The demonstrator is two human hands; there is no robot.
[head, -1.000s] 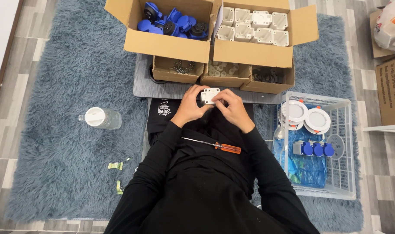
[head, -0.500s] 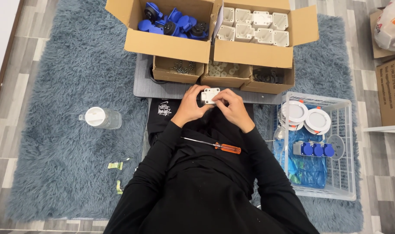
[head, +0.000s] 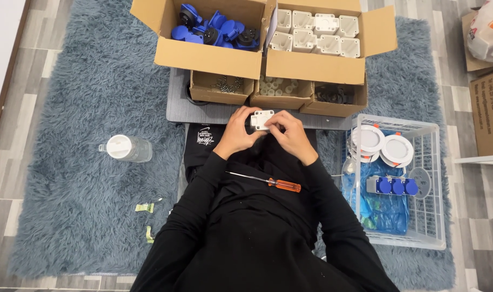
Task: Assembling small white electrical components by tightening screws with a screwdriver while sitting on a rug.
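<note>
Here, the person sits on a blue-grey shaggy rug (head: 68, 162), both hands raised in front of the chest over a dark grey tray (head: 203, 111). The left hand (head: 236, 132) and right hand (head: 292, 135) meet around a small white square housing (head: 261, 119); the fingers of both are clamped on it, left from the side, right thumb and fingertips pressing at its right edge. The housing sits just short of the three small cartons (head: 279, 97) of screws and fittings.

An orange-handled screwdriver (head: 268, 182) lies on the lap, untouched. Beyond the tray: one open box of blue parts (head: 214, 30), one open box of white housings (head: 319, 30). To the person's right, a white wire basket (head: 414, 178) holds round white fittings and a strip with blue caps. A clear bottle with white cap (head: 125, 148) lies on the rug to the left.

Judgement: the piece is being fitted by hand. To do it well, keep the housing level and braced by the left hand, press evenly with the right, and hold it over the tray so any loose part drops there
</note>
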